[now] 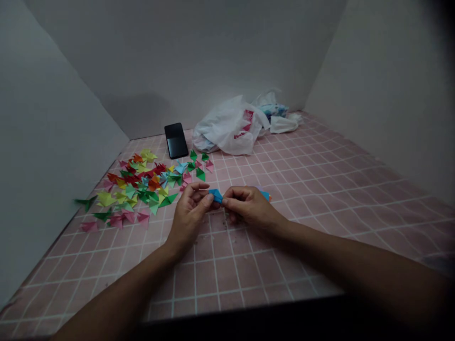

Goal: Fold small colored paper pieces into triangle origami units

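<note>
A small folded blue paper piece [215, 195] is pinched between both hands above the pink tiled surface [320, 189]. My left hand [190, 213] grips its left end with thumb and fingertips closed. My right hand [249, 206] pinches its right end, and more blue and orange paper [266, 194] peeks out behind its knuckles. A pile of several folded paper triangles [142, 184] in red, green, yellow, pink and blue lies just left of my left hand.
A black phone [176, 140] leans at the back wall. A crumpled white plastic bag [231, 125] and another bag with blue print [275, 113] lie at the back. Grey walls close in left, behind and right.
</note>
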A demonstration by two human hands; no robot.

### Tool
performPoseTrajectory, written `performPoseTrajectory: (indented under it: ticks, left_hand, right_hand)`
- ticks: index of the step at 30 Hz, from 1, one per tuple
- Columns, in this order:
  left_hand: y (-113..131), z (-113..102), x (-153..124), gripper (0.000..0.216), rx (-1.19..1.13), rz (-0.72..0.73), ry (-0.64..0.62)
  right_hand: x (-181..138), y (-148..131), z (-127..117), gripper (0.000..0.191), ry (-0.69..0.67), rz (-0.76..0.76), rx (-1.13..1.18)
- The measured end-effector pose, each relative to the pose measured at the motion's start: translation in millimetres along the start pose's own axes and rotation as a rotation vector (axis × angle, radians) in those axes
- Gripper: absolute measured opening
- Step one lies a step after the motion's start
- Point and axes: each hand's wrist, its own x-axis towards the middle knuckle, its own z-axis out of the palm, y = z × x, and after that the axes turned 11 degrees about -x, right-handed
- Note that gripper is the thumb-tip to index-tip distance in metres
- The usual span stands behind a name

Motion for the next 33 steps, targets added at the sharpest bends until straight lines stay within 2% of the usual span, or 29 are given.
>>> performPoseTrajectory:
  ticks: [16,26,33]
  left_hand:
    - [1.8,2.4,0.1,0.016,0.025,0.079,-0.015]
    - [0.8,1.9,-1.2,0.02,0.064,0.119,-0.029]
    - [0.1,3.7,-3.1,0.026,0.112,0.182,-0.025]
  right_hand:
    - [-2.5,-2.5,1.0,0.017,0.014,0.029,0.012]
    - [-2.2,-3.0,3.6,0.013,0.063,0.002,-0.059]
    - [-4.2,-3.9,4.3,0.017,0.065,-0.076,-0.15]
